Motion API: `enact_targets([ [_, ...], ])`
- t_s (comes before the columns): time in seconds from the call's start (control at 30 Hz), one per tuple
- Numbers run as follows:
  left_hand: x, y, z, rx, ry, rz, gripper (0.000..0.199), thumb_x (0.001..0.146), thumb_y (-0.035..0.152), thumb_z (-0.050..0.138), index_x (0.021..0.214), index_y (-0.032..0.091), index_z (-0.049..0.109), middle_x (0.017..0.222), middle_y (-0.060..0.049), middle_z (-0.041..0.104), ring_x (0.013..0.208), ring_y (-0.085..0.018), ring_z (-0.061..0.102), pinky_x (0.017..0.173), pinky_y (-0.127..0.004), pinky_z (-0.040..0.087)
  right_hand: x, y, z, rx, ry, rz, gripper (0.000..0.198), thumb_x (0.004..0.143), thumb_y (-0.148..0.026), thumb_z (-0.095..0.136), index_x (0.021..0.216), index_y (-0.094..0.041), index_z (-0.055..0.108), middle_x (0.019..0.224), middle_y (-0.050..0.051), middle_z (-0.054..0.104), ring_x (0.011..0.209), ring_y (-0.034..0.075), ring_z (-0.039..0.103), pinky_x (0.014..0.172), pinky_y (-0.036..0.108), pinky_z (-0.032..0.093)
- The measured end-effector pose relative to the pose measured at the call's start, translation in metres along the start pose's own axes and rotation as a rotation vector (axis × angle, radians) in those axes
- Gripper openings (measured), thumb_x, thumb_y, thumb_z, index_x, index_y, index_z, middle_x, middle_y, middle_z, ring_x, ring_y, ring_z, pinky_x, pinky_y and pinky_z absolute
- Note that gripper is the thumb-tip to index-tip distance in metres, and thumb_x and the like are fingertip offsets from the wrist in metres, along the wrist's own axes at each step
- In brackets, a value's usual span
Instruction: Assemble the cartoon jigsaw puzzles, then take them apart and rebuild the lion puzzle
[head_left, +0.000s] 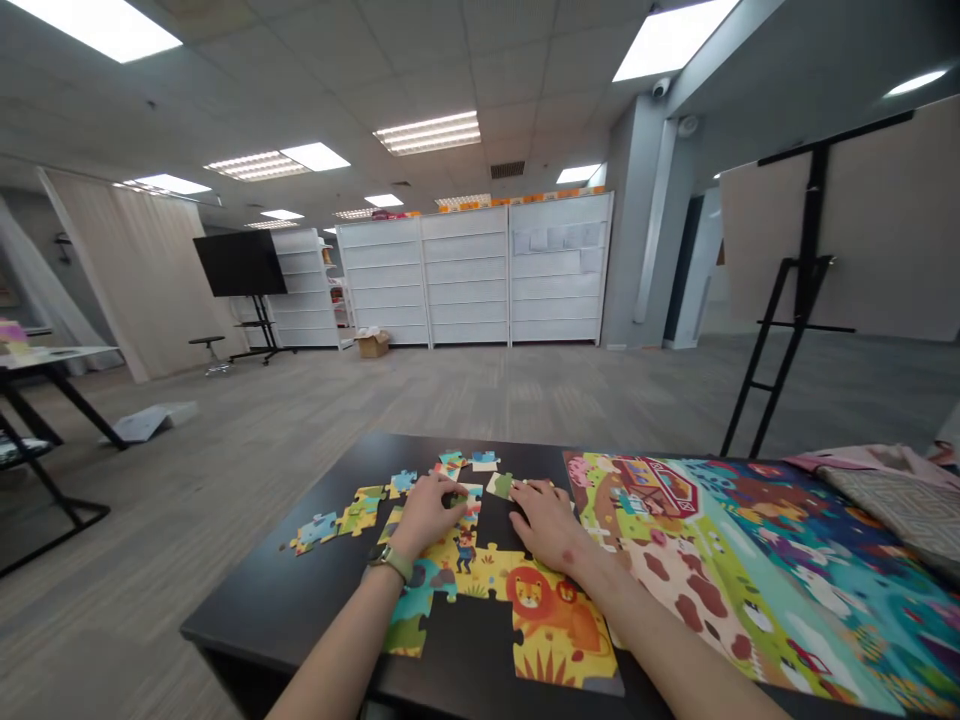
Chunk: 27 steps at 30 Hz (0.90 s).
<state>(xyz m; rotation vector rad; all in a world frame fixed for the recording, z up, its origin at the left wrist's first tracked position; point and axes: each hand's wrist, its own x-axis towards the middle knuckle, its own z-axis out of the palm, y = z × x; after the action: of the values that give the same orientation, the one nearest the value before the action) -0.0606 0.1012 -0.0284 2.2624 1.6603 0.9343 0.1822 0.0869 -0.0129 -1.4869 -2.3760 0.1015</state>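
My left hand (pixel 431 515), with a watch (pixel 391 562) on its wrist, bends over the upper part of a partly joined jigsaw puzzle (pixel 487 572). Its thumb and fingers close on a small puzzle piece, mostly covered by the fingers. My right hand (pixel 546 522) rests on the table with fingers stretched out, the fingertips at a pale puzzle piece with a green patch (pixel 500 485). A lion section (pixel 559 610) lies under my right forearm. Loose and joined pieces (pixel 360 510) spread to the left, and a blue-and-white piece (pixel 484 461) lies at the back.
Right of the puzzle lies a farm picture sheet (pixel 697 570), beside a dark blue animal picture (pixel 832 560). Patterned fabric (pixel 892 500) sits at the right of the black table (pixel 300 600). An easel (pixel 795 280), a screen on a stand (pixel 240 263) and white shelves (pixel 465 280) stand beyond.
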Motion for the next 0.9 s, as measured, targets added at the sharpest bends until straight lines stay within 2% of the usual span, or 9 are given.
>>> enact_targets([
  [0.13,0.002,-0.002,0.003,-0.010,-0.001,0.009,0.014,0.083,0.026,0.066,0.090,0.025,0.078,0.104,-0.005,0.069,0.100,-0.025,0.061,0.096,-0.037,0.044,0.000,0.000,0.000,-0.005,-0.016,-0.001,0.040,0.096,-0.031,0.042,0.129,-0.022,0.061,0.145,0.009,0.056,0.134,0.030,0.045,0.104,0.048,0.032],
  [0.33,0.001,-0.003,-0.001,-0.057,0.013,-0.008,0.033,0.085,0.007,0.045,0.093,0.020,0.074,0.103,-0.006,0.069,0.099,-0.021,0.062,0.093,-0.033,0.047,0.000,0.000,-0.002,0.009,-0.016,-0.002,0.040,0.095,-0.031,0.042,0.129,-0.021,0.062,0.145,0.009,0.056,0.133,0.030,0.045,0.103,0.048,0.033],
  [0.5,-0.006,-0.001,-0.008,-0.078,0.038,-0.025,0.031,0.081,0.004,0.048,0.096,0.019,0.069,0.102,-0.006,0.068,0.099,-0.021,0.063,0.093,-0.034,0.048,0.001,0.002,-0.002,0.013,-0.024,-0.009,0.039,0.095,-0.032,0.042,0.127,-0.022,0.063,0.144,0.009,0.057,0.131,0.031,0.046,0.104,0.049,0.033],
  [0.67,-0.007,-0.004,-0.006,-0.098,0.027,-0.032,0.036,0.076,-0.001,0.046,0.096,0.019,0.069,0.102,-0.006,0.069,0.102,-0.021,0.063,0.096,-0.034,0.047,-0.001,-0.002,-0.002,-0.009,-0.015,-0.096,0.043,0.094,-0.028,0.044,0.135,-0.026,0.059,0.153,0.008,0.048,0.139,0.032,0.038,0.109,0.053,0.028],
  [0.9,-0.006,-0.008,-0.007,-0.119,0.013,-0.059,0.051,0.065,-0.007,0.043,0.102,0.017,0.069,0.107,-0.006,0.071,0.105,-0.020,0.064,0.099,-0.032,0.047,-0.003,-0.024,0.001,-0.002,-0.045,-0.218,0.042,0.098,-0.036,0.040,0.135,-0.031,0.060,0.160,0.007,0.037,0.146,0.033,0.028,0.112,0.056,0.023],
])
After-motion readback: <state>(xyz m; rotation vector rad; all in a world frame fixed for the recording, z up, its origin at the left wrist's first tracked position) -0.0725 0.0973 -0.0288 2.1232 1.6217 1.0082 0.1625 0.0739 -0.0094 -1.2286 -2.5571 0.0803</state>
